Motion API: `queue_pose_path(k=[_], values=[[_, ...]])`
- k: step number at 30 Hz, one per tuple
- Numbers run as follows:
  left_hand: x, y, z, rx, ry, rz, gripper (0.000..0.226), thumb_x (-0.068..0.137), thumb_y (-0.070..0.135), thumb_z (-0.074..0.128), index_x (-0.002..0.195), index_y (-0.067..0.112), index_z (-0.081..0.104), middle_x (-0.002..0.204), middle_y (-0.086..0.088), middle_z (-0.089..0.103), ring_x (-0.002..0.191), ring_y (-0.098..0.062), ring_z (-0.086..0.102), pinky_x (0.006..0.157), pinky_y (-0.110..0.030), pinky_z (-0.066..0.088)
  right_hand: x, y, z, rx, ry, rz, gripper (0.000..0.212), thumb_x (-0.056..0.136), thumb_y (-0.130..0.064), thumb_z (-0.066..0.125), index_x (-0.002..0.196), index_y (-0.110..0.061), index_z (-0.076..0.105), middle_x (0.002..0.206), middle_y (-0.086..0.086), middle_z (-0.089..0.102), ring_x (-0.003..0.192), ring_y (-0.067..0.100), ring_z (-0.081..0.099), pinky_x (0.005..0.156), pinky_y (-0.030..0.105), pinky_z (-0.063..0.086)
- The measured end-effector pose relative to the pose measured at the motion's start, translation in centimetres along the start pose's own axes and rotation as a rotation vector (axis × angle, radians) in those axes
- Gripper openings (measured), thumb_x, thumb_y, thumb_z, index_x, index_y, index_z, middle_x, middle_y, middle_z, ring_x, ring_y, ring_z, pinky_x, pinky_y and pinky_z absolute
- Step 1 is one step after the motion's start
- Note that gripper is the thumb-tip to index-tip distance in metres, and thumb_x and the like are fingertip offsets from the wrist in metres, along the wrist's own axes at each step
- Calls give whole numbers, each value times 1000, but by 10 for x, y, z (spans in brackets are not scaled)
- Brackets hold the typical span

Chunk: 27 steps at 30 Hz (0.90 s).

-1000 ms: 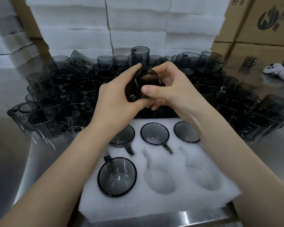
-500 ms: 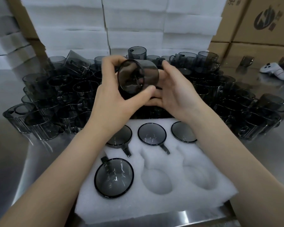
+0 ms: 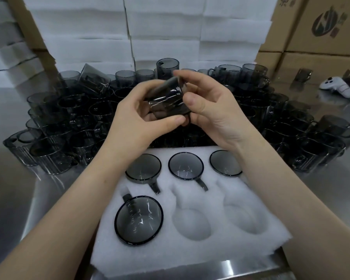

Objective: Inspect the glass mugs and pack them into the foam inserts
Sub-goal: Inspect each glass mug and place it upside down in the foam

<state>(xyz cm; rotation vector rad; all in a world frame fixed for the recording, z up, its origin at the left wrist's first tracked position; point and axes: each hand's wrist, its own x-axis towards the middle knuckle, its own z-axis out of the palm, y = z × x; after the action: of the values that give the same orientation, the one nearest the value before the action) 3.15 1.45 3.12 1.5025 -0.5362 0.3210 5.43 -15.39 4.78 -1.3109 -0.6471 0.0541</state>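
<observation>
Insp. step: left hand (image 3: 133, 122) & right hand (image 3: 216, 110) are gripping mug (image 3: 168, 98), fingers curled round it. Next, prob.: seating it in empty pocket (image 3: 192, 225) below fingers.

Surface: steel table (image 3: 10, 199) — soft overhead reflections
Right rear: cardboard boxes (image 3: 321, 43), stacked — dark printed logo
Far right: white controller (image 3: 337, 87)

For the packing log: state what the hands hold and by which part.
One dark glass mug, gripped by its body, left hand and right hand on opposite sides.
</observation>
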Motion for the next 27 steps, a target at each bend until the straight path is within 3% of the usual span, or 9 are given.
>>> queue_pose_path(k=[4, 7, 9, 13, 16, 19, 22, 27], values=[[-1, 0, 2, 22, -50, -21, 64, 64, 3, 83, 121, 6, 55, 112, -2, 65, 100, -9, 68, 84, -22, 54, -2, 2, 1, -146, 86, -16, 27, 75, -22, 75, 99, -22, 62, 100, 11, 54, 68, 20, 60, 48, 30, 48], [-1, 0, 3, 39, -104, -19, 61, 63, 3, 83, 117, 12, 56, 114, -4, 63, 102, -7, 67, 85, -20, 53, -2, 3, 4, -179, 157, -14, 8, 80, -28, 70, 81, -28, 62, 80, -1, 60, 57, 17, 58, 42, 27, 45], [0, -1, 2, 33, -128, -37, 62, 64, 0, 81, 118, 10, 56, 115, -6, 63, 103, -10, 67, 85, -22, 54, 0, 3, 5, -150, 194, 1, 14, 86, -30, 65, 74, -27, 60, 68, -4, 61, 49, 15, 55, 38, 25, 42], [1, -2, 1, 37, -126, -48, 58, 68, 3, 78, 120, 10, 55, 112, -3, 64, 100, -6, 68, 85, -19, 51, 2, 2, 4, -1, 188, 72, 17, 99, -22, 53, 87, -16, 62, 73, 3, 65, 52, 21, 53, 39, 24, 44], [2, -2, 0, 7, -92, -48, 55, 72, 5, 72, 123, 9, 53, 118, -8, 62, 105, -8, 65, 88, -21, 50, 2, 0, -1, 166, 56, 150, 17, 96, -16, 51, 105, -15, 65, 88, 6, 68, 70, 22, 55, 52, 28, 53], [1, -2, -2, -20, -64, -54, 52, 76, 7, 70, 126, 8, 53, 119, -8, 63, 109, -11, 64, 90, -23, 50, 0, -2, -6, 284, -91, 201, 31, 91, -7, 54, 121, -14, 59, 105, 7, 66, 77, 17, 61, 64, 26, 55], [1, -2, -2, -14, -61, -58, 54, 75, 8, 70, 126, 7, 54, 121, -12, 62, 110, -13, 63, 92, -26, 51, 0, -2, -5, 250, -51, 194, 33, 85, -5, 59, 116, -16, 61, 107, 10, 60, 74, 17, 63, 59, 25, 54], [1, -3, -1, 49, -100, -54, 58, 71, 5, 74, 125, 8, 53, 122, -16, 62, 105, -16, 66, 93, -33, 53, 1, 2, 2, 54, 115, 96, 16, 84, -13, 67, 98, -15, 62, 89, 8, 61, 60, 17, 61, 41, 23, 46]])
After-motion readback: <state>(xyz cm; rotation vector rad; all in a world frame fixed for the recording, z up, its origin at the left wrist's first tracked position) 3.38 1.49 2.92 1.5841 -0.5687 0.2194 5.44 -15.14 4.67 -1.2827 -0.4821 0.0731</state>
